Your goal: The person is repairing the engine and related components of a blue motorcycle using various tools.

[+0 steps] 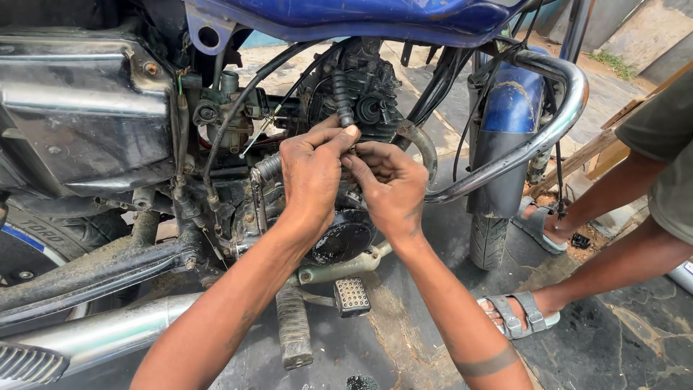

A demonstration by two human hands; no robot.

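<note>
Black ribbed cable boot (343, 97) is pinched by the left hand (312, 173) and right hand (390, 184) fingertips.

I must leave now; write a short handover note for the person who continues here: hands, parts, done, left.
Left hand: fingertips pinching a small part at the engine, under the ribbed black cable boot.
Right hand: fingers meeting the left at the same spot; the part itself is hidden.
Motorcycle stands with the side of the engine exposed; another person's sandalled feet are nearby.
Done or left: cannot tell from this view.
</note>
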